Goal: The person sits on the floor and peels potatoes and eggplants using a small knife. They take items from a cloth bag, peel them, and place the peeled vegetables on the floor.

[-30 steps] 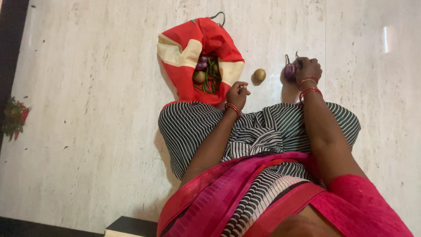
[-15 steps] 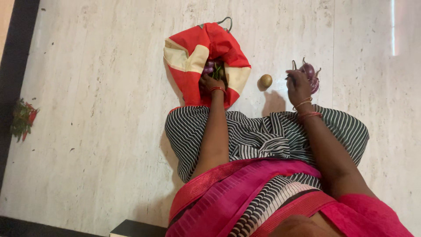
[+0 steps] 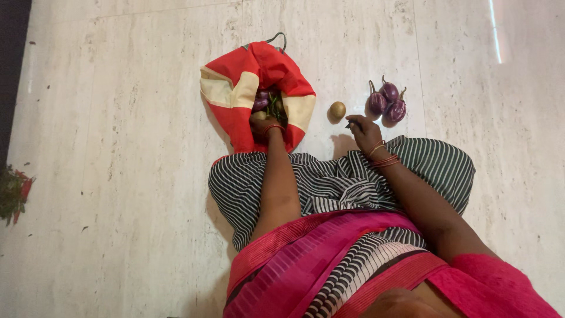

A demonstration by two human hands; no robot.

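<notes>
I sit on the floor with a red and cream cloth bag point(image 3: 235, 88) lying open in front of my knees. Small purple aubergines point(image 3: 259, 103), green beans and a potato show in its mouth. My left hand point(image 3: 263, 125) reaches into that opening, and its fingers are hidden among the vegetables. Three small purple aubergines point(image 3: 386, 101) lie together on the floor to the right. My right hand point(image 3: 363, 128) hovers just below and left of them, fingers loosely curled and holding nothing. A round brown potato point(image 3: 337, 110) lies between the bag and this hand.
The pale marble floor point(image 3: 118, 147) stretches all around. A small heap of red chillies and greens point(image 3: 12, 191) lies at the far left edge. My striped and pink clothing point(image 3: 329, 188) covers my lap below the hands.
My right hand set the aubergines down on the floor and drew back toward me. My left hand went from the bag's edge into its opening.
</notes>
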